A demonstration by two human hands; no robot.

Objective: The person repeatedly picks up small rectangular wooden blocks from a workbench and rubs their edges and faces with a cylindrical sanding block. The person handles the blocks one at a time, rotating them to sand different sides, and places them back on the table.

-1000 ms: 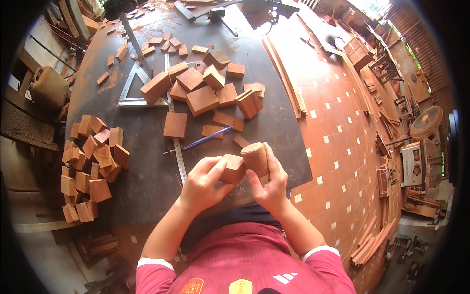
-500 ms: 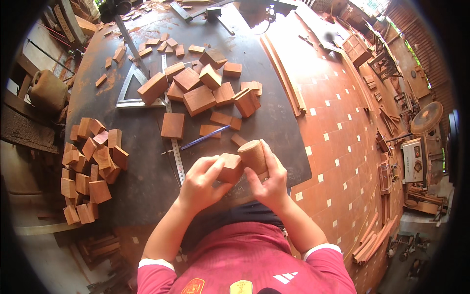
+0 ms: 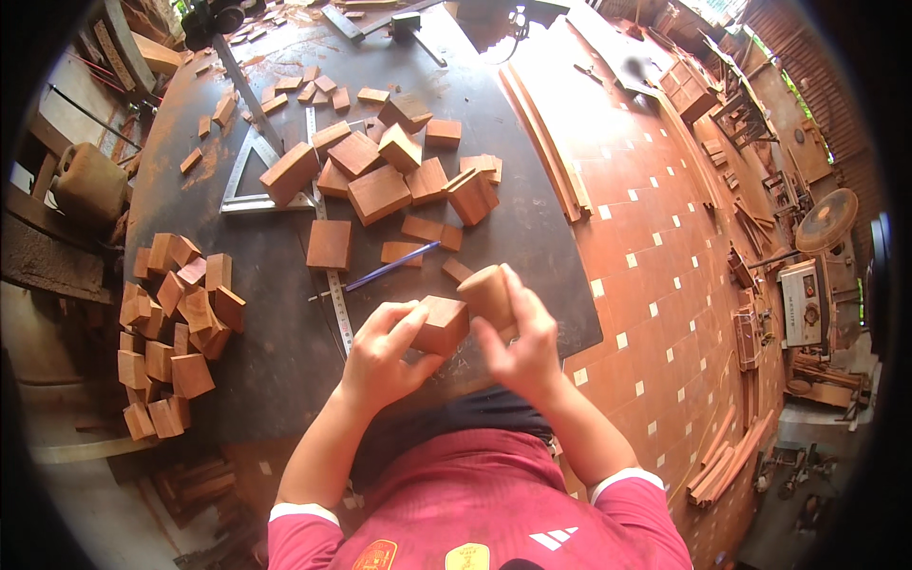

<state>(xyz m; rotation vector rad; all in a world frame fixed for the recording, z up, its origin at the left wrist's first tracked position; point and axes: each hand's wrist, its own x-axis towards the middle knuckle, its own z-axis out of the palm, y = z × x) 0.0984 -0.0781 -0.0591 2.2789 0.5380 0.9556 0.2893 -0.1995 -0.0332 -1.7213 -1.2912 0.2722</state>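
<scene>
Between its thumb and fingers, my left hand [image 3: 385, 347] grips a reddish-brown wooden block [image 3: 443, 325]. My right hand [image 3: 528, 340] is closed around a tan cylinder [image 3: 488, 296], slightly smeared by motion; whether it is wood or rolled sandpaper I cannot tell. The cylinder's side is close against the block's right face, and actual contact is hard to make out. Just beyond both hands, a blue pen [image 3: 391, 265] lies across a steel ruler [image 3: 334, 302] on the dark table [image 3: 275, 380]. A single wooden block [image 3: 329, 246] sits on the ruler beside the pen.
A heap of wooden blocks [image 3: 380, 193] covers the table's middle, next to a metal triangle square [image 3: 249, 176]. Another pile of blocks [image 3: 195, 313] stands at the left edge. Long wooden strips [image 3: 551, 152] lie along the right edge, above the tiled floor [image 3: 646, 313].
The cylinder has shifted slightly against the block and tilted, with my right hand blurred by the motion. My left hand keeps its grip on the block. The whole view has moved a little.
</scene>
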